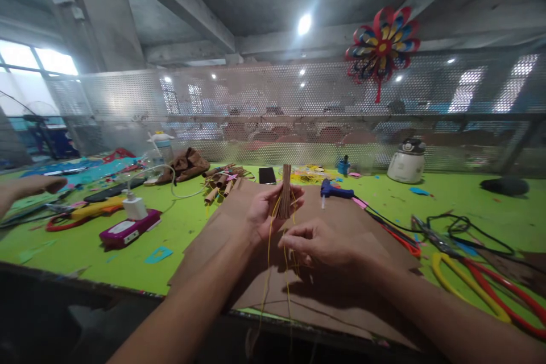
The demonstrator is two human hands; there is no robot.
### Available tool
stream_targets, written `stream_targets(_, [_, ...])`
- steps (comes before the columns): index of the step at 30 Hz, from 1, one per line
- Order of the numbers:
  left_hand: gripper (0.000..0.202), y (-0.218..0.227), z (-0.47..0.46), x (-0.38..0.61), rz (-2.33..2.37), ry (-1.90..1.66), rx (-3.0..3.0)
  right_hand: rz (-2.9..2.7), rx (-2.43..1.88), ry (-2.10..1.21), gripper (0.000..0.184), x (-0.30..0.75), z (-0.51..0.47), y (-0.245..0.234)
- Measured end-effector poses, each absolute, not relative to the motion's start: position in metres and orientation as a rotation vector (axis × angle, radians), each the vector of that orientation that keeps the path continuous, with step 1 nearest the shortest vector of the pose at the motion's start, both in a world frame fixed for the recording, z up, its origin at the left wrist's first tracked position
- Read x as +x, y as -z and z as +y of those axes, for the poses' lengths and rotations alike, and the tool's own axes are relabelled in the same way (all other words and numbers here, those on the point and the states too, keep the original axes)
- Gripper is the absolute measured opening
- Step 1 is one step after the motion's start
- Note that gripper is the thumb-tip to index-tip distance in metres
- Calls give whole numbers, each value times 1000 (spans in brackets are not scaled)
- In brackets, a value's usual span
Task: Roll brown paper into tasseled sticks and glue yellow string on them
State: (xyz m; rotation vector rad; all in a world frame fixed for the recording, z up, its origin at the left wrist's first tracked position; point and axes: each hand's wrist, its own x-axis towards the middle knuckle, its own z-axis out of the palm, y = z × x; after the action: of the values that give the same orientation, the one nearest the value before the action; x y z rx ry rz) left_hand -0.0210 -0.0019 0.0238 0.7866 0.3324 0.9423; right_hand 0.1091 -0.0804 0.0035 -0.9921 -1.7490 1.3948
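My left hand point(263, 211) is wrapped round a small bundle of brown strips point(285, 196), held upright above the table's middle. Thin yellow strings point(268, 261) hang from the bundle past the table's front edge. Just below and to the right, my right hand point(314, 242) has thumb and forefinger pinched together on one of these strings. Under both hands lie sheets of brown paper point(222, 239).
A blue glue gun point(336, 190) lies right of centre. Large scissors with yellow and red handles point(469, 284) are at the right, a purple power strip point(130, 228) at the left. Brown paper rolls point(219, 185) and a phone point(267, 175) lie behind. Another person's hand point(38, 186) reaches in at far left.
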Motion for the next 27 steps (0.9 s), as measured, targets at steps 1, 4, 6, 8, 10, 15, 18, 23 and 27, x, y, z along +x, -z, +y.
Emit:
stream_targets(1, [26, -24, -2, -21, 328, -939, 789, -1726, -999, -1396, 25, 108, -81, -4])
stream_targets(4, [25, -24, -2, -21, 311, -936, 786, -1672, -1029, -1348, 20, 105, -81, -3])
stream_targets(6, [25, -25, -3, -21, 321, -929, 783, -1706, -1042, -1290, 18, 105, -81, -2])
stream_targets(8, [26, -26, -4, -20, 338, -916, 774, -1793, -1031, -1224, 16, 106, -82, -3])
stream_targets(10, [27, -27, -6, -20, 347, -915, 752, -1867, -1026, -1147, 15, 108, -83, -6])
stream_targets(15, [23, -28, -7, -19, 419, -934, 729, -2006, -1006, -963, 15, 112, -84, -12])
stream_targets(18, [20, -26, -3, -19, 420, -945, 757, -2081, -994, -938, 16, 116, -84, -15])
stream_targets(23, [20, -19, 3, -17, 303, -939, 797, -2160, -1015, -898, 15, 121, -81, -15])
stream_targets(27, [19, -18, 2, -15, 328, -930, 808, -2152, -1014, -954, 14, 122, -80, -12])
